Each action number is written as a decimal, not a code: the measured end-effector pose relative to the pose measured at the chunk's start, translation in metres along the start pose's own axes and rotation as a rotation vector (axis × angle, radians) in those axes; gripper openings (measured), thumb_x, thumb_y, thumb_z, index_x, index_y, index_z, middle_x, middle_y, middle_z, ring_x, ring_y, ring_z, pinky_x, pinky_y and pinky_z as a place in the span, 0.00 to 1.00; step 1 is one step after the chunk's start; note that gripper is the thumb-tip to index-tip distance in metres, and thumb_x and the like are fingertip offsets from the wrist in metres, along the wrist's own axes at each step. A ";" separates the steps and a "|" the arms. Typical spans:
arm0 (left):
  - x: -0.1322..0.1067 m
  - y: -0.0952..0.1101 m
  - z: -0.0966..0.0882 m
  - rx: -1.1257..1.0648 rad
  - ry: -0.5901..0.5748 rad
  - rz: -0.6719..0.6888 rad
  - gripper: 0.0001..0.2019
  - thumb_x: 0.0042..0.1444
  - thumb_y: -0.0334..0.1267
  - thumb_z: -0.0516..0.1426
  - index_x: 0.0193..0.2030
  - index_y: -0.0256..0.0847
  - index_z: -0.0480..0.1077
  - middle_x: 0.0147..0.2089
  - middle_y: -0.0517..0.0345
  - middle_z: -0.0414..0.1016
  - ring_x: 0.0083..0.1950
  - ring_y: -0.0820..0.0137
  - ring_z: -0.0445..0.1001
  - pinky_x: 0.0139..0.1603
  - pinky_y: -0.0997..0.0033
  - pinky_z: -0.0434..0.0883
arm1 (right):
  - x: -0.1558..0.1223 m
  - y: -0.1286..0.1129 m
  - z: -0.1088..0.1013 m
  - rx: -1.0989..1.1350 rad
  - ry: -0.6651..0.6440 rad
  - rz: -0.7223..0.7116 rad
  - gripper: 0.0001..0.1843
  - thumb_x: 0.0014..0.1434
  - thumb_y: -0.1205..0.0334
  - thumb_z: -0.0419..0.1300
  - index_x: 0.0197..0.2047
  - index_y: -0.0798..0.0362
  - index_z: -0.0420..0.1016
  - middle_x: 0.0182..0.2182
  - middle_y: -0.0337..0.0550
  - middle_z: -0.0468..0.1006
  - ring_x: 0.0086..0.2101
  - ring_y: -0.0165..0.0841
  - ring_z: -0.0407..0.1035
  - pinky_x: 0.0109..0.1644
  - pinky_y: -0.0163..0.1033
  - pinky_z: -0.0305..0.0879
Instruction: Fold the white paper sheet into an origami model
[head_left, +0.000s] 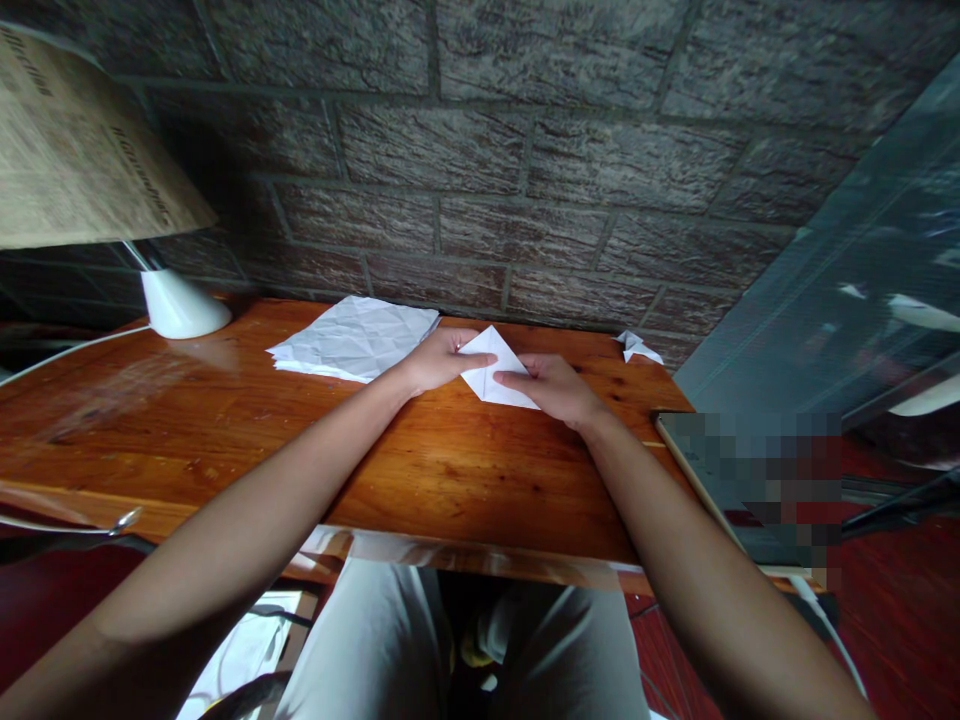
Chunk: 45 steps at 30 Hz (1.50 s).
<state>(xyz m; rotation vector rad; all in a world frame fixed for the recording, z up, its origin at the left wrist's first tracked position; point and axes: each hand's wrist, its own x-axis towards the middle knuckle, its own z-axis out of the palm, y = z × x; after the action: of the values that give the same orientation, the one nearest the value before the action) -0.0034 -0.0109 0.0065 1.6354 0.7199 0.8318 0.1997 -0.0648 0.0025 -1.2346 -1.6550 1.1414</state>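
Note:
A small folded piece of white paper point(491, 345) is held above the wooden table, one corner pointing away from me and a crease running down its middle. My left hand point(442, 358) grips its left edge, thumb lying on top and fingers tucked behind. On the right side my right hand point(561, 388) pinches it, the thumb pressed near the central crease. Both sets of fingertips are partly hidden behind the paper. Just left of my left hand lies a stack of creased white paper sheets point(352, 335).
A white lamp base point(184, 303) with a printed shade point(82, 150) stands at the table's point(450, 480) left. At the back right sits a folded paper figure point(639, 348). A tablet-like device point(720, 490), partly blurred, juts over the right edge. A stone-block wall point(480, 150) rises behind.

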 end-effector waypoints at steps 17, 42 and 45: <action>0.002 -0.001 0.003 -0.114 0.256 0.018 0.26 0.38 0.49 0.75 0.42 0.34 0.81 0.44 0.49 0.85 0.42 0.62 0.80 0.51 0.60 0.74 | 0.007 -0.009 -0.004 0.345 0.486 0.004 0.21 0.45 0.63 0.76 0.42 0.53 0.76 0.24 0.35 0.78 0.26 0.27 0.73 0.29 0.30 0.68; -0.002 0.004 0.016 -0.165 0.219 0.065 0.22 0.42 0.50 0.73 0.40 0.36 0.83 0.46 0.48 0.85 0.46 0.58 0.81 0.56 0.56 0.74 | 0.003 -0.016 0.010 0.339 0.338 -0.183 0.19 0.41 0.50 0.75 0.26 0.53 0.74 0.21 0.36 0.73 0.22 0.26 0.60 0.26 0.35 0.58; -0.002 0.005 0.017 -0.166 0.224 0.063 0.22 0.43 0.51 0.73 0.40 0.36 0.83 0.45 0.48 0.85 0.46 0.58 0.81 0.55 0.56 0.74 | 0.003 -0.015 0.009 0.325 0.338 -0.182 0.20 0.40 0.51 0.76 0.30 0.53 0.75 0.25 0.38 0.76 0.24 0.27 0.63 0.27 0.35 0.59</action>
<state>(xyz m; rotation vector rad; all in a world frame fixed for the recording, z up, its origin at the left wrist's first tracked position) 0.0091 -0.0230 0.0089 1.4361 0.7361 1.1039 0.1861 -0.0656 0.0145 -0.9836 -1.2452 0.9804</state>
